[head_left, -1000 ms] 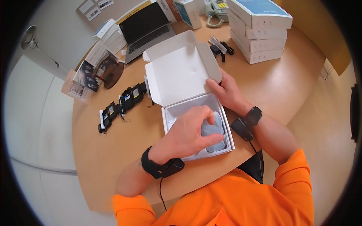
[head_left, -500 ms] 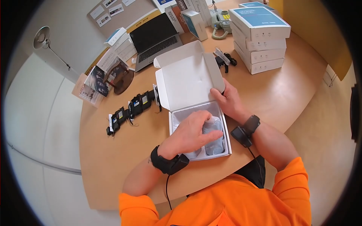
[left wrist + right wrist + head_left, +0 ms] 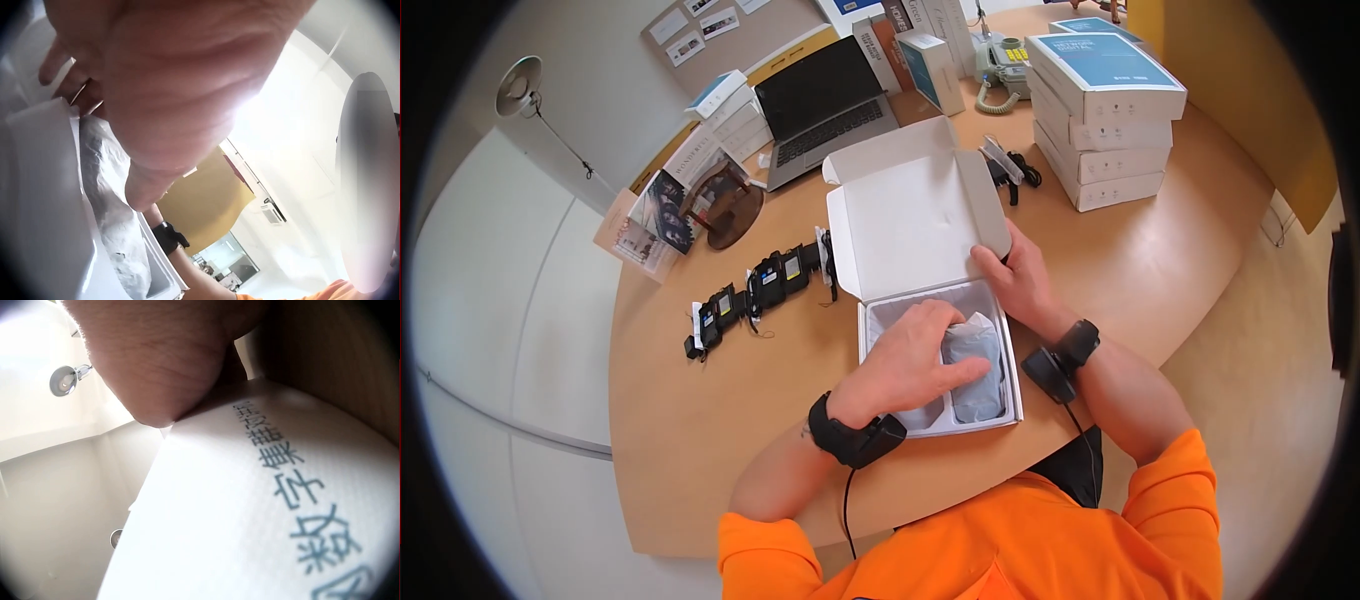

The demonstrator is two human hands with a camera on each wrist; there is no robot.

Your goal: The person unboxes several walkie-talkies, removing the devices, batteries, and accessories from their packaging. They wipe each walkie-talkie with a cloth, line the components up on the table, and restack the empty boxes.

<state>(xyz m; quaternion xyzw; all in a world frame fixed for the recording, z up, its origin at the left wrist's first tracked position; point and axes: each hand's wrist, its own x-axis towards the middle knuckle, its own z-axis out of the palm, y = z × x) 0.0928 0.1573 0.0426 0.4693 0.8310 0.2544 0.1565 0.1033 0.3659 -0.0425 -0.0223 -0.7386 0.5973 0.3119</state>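
An unfolded white box (image 3: 1015, 412) stands on the table with its lid (image 3: 920, 215) raised. My right hand (image 3: 1025, 275) grips the lid's right edge, thumb on the inner face. In the right wrist view that hand is at the edge of a white panel (image 3: 250, 506) with printed characters. My left hand (image 3: 915, 360) reaches over the box, thumb and fingers spread apart. Below its thumb, a device wrapped in a cloudy plastic bag (image 3: 977, 385) lies in the right compartment. The left wrist view shows the fingertips (image 3: 53, 62) at the bag's far end. The left hand partly covers the other compartment.
Black devices with cables (image 3: 775, 280) lie in a row left of the box. Behind are a laptop (image 3: 825, 105), books (image 3: 690, 190) and a desk phone (image 3: 1005, 65). Stacked white boxes (image 3: 1105, 130) stand at the right back, near a black cable (image 3: 1025, 170).
The head view has shifted, so the table scene sits lower and further right. The left hand has stayed over the box with little change, and the right hand still holds the lid.
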